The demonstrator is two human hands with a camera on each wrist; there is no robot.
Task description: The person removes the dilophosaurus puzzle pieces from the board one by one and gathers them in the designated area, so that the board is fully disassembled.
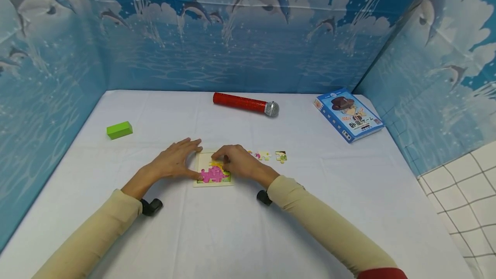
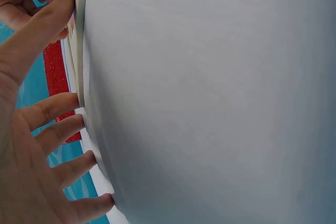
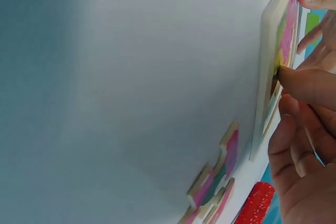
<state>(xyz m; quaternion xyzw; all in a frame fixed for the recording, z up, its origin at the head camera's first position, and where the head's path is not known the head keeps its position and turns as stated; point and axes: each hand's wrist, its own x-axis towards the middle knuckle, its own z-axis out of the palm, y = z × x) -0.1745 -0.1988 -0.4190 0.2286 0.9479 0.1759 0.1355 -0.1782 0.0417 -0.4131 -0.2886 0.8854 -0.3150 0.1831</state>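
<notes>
A small jigsaw puzzle board with a pale frame lies on the white table. Pink puzzle pieces are set in its lower part, with yellow above them. My left hand spans the board's left side, fingers spread and fairly straight, thumb resting on the lower left of the board. Over the upper right of the board, my right hand pinches a dark-patterned puzzle piece between thumb and curled fingers; the fingers mostly hide it. Loose puzzle pieces lie right of the board, some partly behind the right hand.
A red microphone with a silver head lies at the back of the table. The blue game box is at the back right, and a green block sits at the left. Dolphin-print curtains enclose the table.
</notes>
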